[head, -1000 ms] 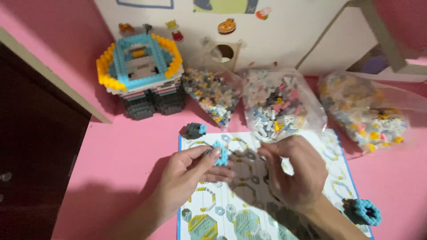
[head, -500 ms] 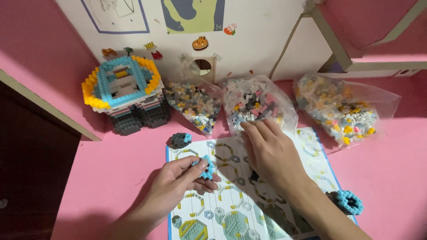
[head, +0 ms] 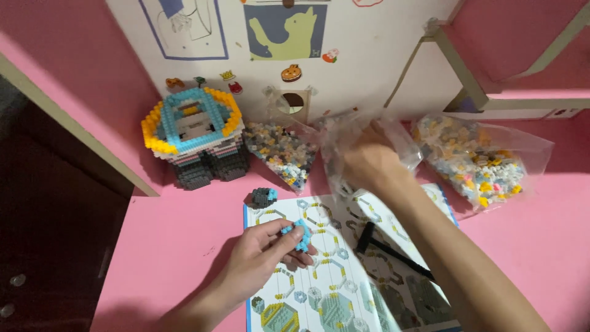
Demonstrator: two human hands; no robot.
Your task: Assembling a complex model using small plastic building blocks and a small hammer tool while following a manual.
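Since half a second ago the right hand (head: 369,161) has left the instruction sheet (head: 344,270) and gone up into the middle clear bag (head: 369,147) of small bricks, its fingers buried in the plastic, so whether they are apart or closed on a piece cannot be told. Everything sits on a pink tabletop (head: 172,246) against a white wall (head: 369,55), with a dark drop-off along the left edge and pink shelving with pale trim at upper right. Taking the sheet as the landmark: up and to its left stands one brick model (head: 193,135), blue and yellow on top, grey and black below; just off its upper left corner lies one small dark brick lump (head: 263,197). On its left part the left hand (head: 261,258) pinches a small blue brick cluster (head: 298,232) between thumb and fingertips. Above the sheet lie three clear bags of mixed bricks, the left bag (head: 279,154), the middle one, and the right bag (head: 479,163). One black tool (head: 381,246) lies on the sheet's right half. Higher on the wall hang two pictures, a blue-outlined one and a cat silhouette, plus several small stickers.
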